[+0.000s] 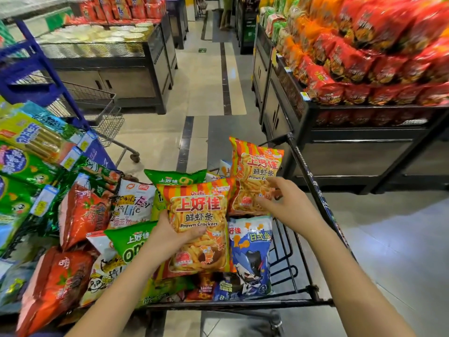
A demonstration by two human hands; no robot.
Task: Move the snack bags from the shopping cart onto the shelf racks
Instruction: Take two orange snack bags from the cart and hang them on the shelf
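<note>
A black wire shopping cart below me is piled with snack bags. My left hand grips an orange-striped prawn cracker bag by its left edge, thumb across the front, holding it upright over the pile. My right hand reaches to a second prawn cracker bag further back, fingers spread and touching its lower right part. A blue and white bag, green onion ring bags and red bags lie in the cart. The shelf rack on the right is stacked with red and orange snack bags.
A blue-framed trolley with green snack bags stands at left, a wire cart behind it. Display counters with bowls line the left of the tiled aisle. A person stands far down the aisle.
</note>
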